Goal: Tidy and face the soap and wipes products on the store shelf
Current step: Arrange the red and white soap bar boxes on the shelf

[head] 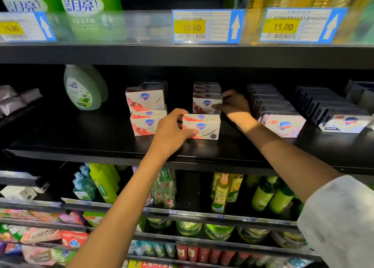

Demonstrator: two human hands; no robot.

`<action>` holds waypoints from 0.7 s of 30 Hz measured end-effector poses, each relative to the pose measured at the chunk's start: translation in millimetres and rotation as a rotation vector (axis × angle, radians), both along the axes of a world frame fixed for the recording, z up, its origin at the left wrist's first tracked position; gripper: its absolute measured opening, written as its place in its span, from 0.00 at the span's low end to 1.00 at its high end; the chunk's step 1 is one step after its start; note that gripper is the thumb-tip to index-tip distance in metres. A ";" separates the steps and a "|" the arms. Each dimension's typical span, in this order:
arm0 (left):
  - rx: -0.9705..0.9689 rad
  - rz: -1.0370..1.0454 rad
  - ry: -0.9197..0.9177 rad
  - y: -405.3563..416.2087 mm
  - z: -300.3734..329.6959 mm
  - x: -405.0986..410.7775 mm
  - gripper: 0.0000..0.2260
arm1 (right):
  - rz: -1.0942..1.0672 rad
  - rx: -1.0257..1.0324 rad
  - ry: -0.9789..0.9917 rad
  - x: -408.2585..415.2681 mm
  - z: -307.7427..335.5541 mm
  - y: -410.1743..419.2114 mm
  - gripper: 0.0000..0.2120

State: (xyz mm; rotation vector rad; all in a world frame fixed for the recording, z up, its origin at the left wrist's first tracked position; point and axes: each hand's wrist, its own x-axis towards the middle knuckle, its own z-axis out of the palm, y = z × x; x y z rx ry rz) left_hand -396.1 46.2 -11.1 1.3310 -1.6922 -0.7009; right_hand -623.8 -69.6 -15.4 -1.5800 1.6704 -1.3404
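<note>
Between the hands, front soap box lies crosswise, pinched by left hand; right hand grips rear soap box.

Light from in front brightens my forearms and the price tags, the shelf's back sinks into shadow, and edges bend and blur.

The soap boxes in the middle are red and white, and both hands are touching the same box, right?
Not quite. The head view shows the hands on different soap boxes: the left hand grips the front box near the shelf edge, while the right hand touches the box behind it. The boxes are indeed red and white.
</note>
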 end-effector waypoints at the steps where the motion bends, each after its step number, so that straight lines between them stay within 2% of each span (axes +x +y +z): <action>1: 0.000 0.002 -0.005 -3.5 -0.3 -2.2 0.23 | 0.000 0.006 -0.004 0.7 0.0 -1.8 0.24; 8: 0.022 0.052 -0.017 -27.8 1.1 -16.0 0.28 | -0.023 0.017 -0.005 -8.3 -6.0 0.1 0.31; 14: 0.013 0.112 -0.075 -41.2 2.7 -31.3 0.21 | -0.014 0.123 0.233 -23.4 -0.1 36.7 0.25; 17: 0.015 0.116 -0.090 -47.8 3.9 -38.9 0.20 | 0.004 0.110 0.328 -22.8 -2.5 69.4 0.23; 21: -0.005 0.053 -0.029 -56.0 4.4 -43.9 0.21 | 0.071 0.201 0.472 -18.8 -0.2 99.2 0.28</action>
